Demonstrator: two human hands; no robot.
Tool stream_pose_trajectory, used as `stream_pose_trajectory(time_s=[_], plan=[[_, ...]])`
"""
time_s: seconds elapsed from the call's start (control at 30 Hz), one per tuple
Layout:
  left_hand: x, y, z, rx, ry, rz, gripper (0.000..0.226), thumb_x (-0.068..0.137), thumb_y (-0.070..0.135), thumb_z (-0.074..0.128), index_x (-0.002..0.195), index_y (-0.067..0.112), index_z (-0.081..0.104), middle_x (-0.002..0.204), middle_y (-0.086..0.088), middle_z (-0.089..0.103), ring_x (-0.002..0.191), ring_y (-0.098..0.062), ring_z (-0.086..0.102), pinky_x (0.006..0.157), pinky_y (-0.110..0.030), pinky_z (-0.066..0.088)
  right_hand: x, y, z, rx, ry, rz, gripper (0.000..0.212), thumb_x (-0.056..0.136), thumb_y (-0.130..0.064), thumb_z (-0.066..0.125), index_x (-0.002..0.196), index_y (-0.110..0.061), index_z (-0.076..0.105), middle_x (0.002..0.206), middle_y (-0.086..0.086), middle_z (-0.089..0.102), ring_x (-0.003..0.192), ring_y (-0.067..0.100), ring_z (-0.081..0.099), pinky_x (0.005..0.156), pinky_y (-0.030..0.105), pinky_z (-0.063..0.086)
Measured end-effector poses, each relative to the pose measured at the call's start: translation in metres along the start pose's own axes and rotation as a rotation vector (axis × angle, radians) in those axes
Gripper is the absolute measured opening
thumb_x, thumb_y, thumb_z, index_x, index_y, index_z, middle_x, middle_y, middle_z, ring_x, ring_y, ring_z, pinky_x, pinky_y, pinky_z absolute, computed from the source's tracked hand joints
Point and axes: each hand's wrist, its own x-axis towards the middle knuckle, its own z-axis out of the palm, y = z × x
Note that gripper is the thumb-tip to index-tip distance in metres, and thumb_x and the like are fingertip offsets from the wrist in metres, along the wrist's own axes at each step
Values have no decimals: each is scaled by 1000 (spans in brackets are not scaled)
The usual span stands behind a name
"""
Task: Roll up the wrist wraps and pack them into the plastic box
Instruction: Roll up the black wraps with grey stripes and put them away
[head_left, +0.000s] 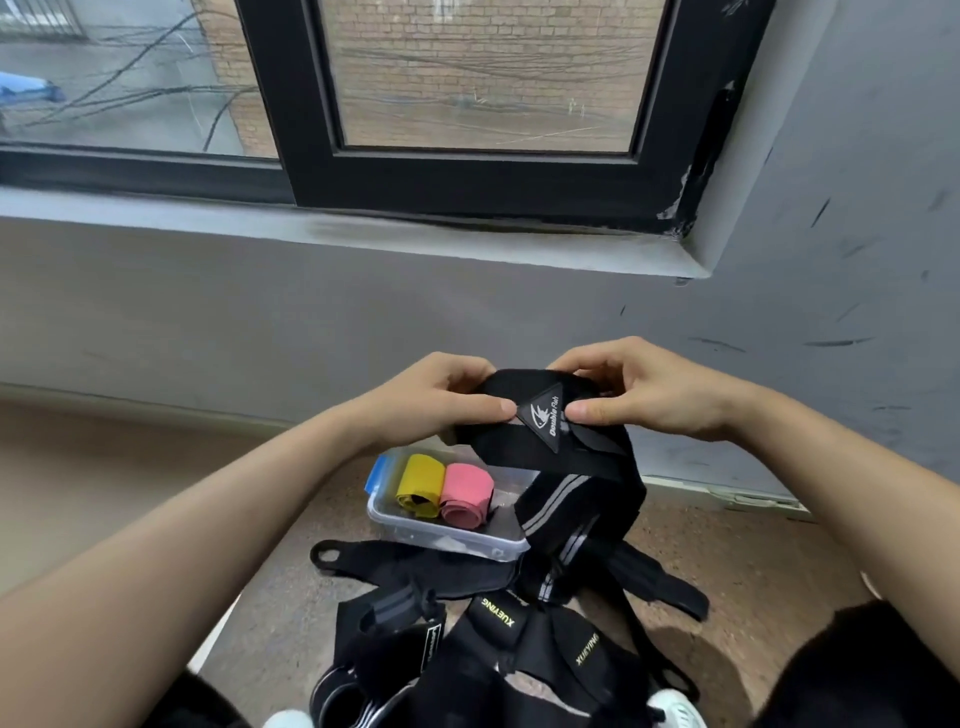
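I'm pinching a black striped fabric wrist wrap (550, 421) with both left hand (436, 400) and right hand (644, 395), holding it above the clear plastic box (441, 530).

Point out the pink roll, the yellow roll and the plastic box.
pink roll (464, 493): head view, on its top face.
yellow roll (418, 484): head view, on its top face.
plastic box (441, 535): head view, on its near wall.

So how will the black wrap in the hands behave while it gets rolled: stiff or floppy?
Probably floppy: the black wrap held between the left hand and right hand lets its striped tail droop to the floor. It likely rolls compactly, like the pink roll in the plastic box.
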Motion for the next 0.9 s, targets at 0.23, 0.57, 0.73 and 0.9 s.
stream_pose_trajectory(time_s=[0.23, 0.57, 0.73, 0.9], plan=[[-7, 0, -11, -67, 145, 5, 16, 89, 11, 76, 104, 5, 74, 97, -11, 78, 87, -17, 74, 76, -22, 58, -4, 14, -9, -113, 42, 116, 9, 93, -10, 72, 100, -6, 71, 91, 2, 73, 85, 13, 66, 83, 27, 50], [-3, 13, 9, -390, 416, 51, 24, 88, 7, 75, 109, -3, 70, 97, -19, 78, 85, -26, 76, 78, -31, 63, 16, 6, 45, 97, 411, -121, 23, 81, 2, 81, 98, -10, 71, 86, 13, 65, 76, 10, 56, 77, 28, 50], [-5, 15, 9, -467, 436, -32, 16, 99, 16, 64, 101, 3, 73, 85, -10, 76, 71, -17, 71, 58, -24, 56, 13, 4, 53, -117, 482, -245, 58, 84, -1, 78, 131, -32, 61, 88, 10, 62, 78, 21, 62, 79, 38, 54], [-9, 19, 9, -503, 410, -54, 13, 97, 14, 66, 106, 10, 75, 89, -7, 77, 73, -14, 70, 57, -18, 54, 14, 6, 53, -324, 462, -318, 61, 88, -1, 75, 141, -27, 59, 91, -12, 60, 88, 9, 59, 84, 17, 46]])
